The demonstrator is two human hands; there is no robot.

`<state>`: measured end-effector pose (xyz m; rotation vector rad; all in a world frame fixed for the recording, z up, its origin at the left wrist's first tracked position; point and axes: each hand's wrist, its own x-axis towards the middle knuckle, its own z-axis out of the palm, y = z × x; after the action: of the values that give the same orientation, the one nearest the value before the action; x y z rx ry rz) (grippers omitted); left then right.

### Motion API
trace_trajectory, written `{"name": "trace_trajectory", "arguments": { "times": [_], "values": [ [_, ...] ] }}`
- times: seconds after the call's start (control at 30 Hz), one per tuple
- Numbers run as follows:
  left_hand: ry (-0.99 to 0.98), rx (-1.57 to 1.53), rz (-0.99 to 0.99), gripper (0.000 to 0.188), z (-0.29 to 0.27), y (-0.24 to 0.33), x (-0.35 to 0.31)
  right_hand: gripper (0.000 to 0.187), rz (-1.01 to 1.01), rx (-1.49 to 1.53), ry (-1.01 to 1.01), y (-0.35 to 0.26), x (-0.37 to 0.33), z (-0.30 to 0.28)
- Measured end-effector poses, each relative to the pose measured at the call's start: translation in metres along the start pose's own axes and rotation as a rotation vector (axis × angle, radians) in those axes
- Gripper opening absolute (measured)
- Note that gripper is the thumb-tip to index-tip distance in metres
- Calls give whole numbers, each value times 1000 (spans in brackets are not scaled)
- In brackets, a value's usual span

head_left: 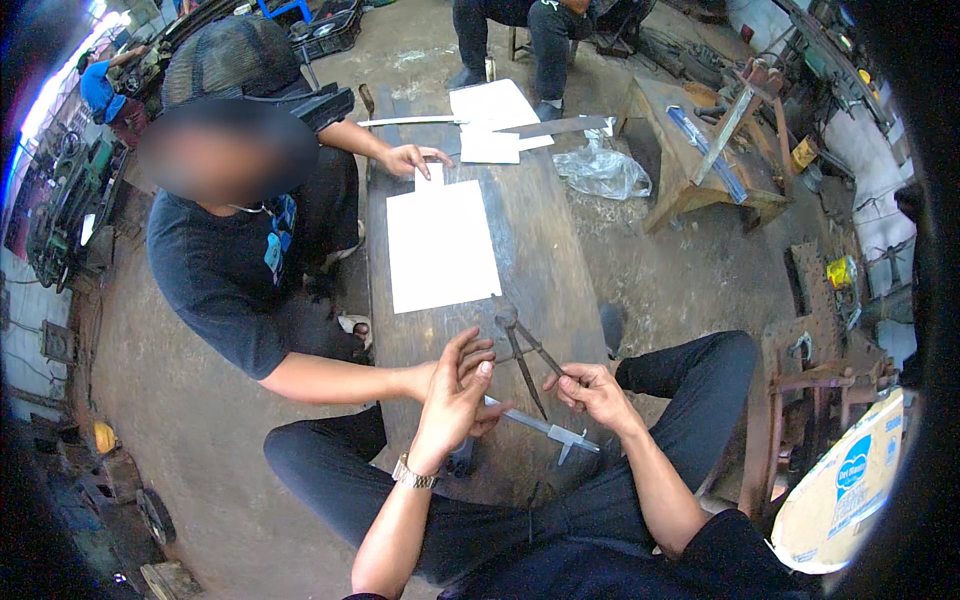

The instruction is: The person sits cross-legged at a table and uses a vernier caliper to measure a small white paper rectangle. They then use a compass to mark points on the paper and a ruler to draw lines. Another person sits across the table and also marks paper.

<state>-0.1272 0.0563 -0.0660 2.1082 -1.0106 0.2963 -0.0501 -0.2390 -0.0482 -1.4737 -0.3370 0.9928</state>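
Note:
My right hand (592, 394) is closed on one leg of a dark metal divider (530, 355), its hinge end up near the paper's lower corner and its other leg pointing down toward the bench. My left hand (460, 388), with a metal-band watch at its wrist, is raised with fingers stretched out, apparently holding nothing. Behind it comes a co-worker's forearm (335, 380); that person's fingers show at the end of a vernier caliper (555, 432), and their grip is partly hidden. The co-worker's other hand (415, 160) touches a small tab at the top of a white sheet (440, 250).
The wooden bench (545, 240) runs between my legs. More white sheets (492, 108), a metal strip (570, 125) and a plastic bag (603, 170) lie at its far end. To the right stand a wooden table (655, 140) and a rusty metal frame (800, 400). Another person sits beyond.

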Motion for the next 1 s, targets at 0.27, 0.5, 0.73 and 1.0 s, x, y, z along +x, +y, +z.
{"name": "trace_trajectory", "arguments": {
  "times": [0.27,0.5,0.73,1.0],
  "values": [
    [874,-656,-913,26,-21,86,52,30,26,250,-12,3,17,4],
    [1044,-673,-959,14,-29,91,41,35,37,-21,39,-25,40,11],
    [835,-711,-871,14,-80,117,32,33,-99,-371,50,-79,75,-11],
    [-217,-346,-843,23,-63,72,69,27,-150,-589,-68,-138,104,-44]
  ]
}}
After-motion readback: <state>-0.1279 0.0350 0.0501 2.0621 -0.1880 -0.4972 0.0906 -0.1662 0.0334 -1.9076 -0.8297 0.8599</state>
